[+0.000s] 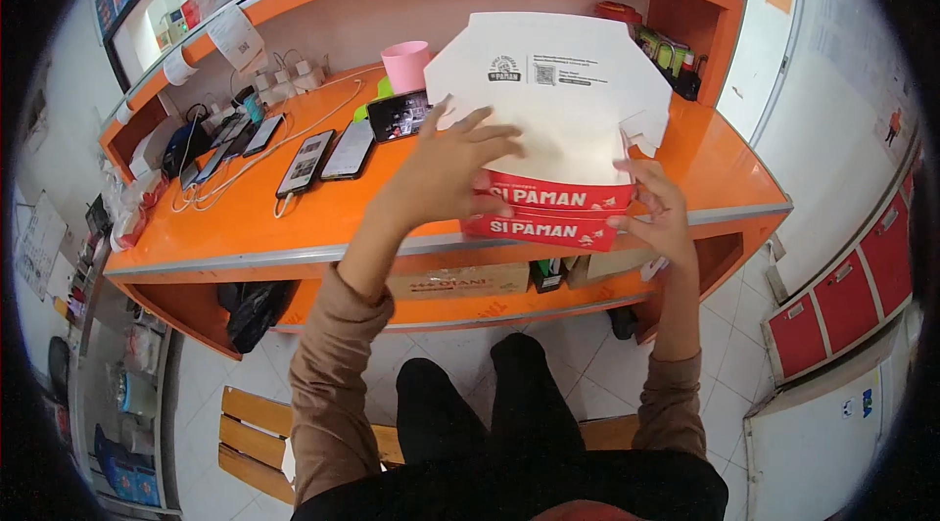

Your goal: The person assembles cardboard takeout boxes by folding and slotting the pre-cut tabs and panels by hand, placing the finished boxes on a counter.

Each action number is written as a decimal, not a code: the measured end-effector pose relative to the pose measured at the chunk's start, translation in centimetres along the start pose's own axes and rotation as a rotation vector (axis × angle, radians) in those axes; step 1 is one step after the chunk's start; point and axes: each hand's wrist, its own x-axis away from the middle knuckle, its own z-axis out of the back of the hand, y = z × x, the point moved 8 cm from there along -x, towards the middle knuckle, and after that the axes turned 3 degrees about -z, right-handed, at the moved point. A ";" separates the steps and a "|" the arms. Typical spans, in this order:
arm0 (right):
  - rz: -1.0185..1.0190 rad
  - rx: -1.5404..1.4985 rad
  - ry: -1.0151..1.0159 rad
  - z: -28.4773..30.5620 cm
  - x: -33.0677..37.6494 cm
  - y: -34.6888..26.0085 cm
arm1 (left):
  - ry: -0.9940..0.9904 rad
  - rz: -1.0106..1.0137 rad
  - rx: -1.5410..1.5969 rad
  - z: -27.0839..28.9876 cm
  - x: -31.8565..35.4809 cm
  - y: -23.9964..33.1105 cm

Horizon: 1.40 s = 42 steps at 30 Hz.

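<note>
A paper food box (578, 154) with a white inside and a red front stands with its lid raised at the desk's front edge. Beneath it is another red-fronted box (548, 231). My left hand (446, 166) reaches over the upper box's left side, fingers spread apart, the thumb side by the red front. At the opposite front corner, my right hand (658, 213) is closed around the edge. Its fingertips touch the corner flap and its thumb lies against the front. Part of the left wall is hidden behind my left hand.
Several phones (305, 162) and charging cables lie on the orange desk (245, 164) to the left. A pink cup (406, 66) stands behind a propped-up phone (399, 117). A cardboard carton (460, 282) sits on the lower shelf. Red drawers (840, 301) are at the right.
</note>
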 end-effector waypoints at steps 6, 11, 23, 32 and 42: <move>0.067 0.272 -0.046 0.9 0.2 -0.2 | -0.174 0.087 -0.067 -3.5 3.1 -1.8; 0.113 0.309 -0.096 1.1 0.4 0.1 | -0.116 0.080 -0.102 -3.9 3.2 -1.5; -0.805 -0.956 0.180 -0.1 -2.4 8.9 | 0.568 1.388 1.840 -14.3 5.8 -11.5; -0.687 -0.586 0.231 0.3 -4.7 8.5 | 0.518 0.828 1.699 -9.8 2.3 -6.7; -0.714 -0.553 0.162 0.9 -5.6 11.5 | 0.664 1.002 1.333 -8.3 7.4 -8.2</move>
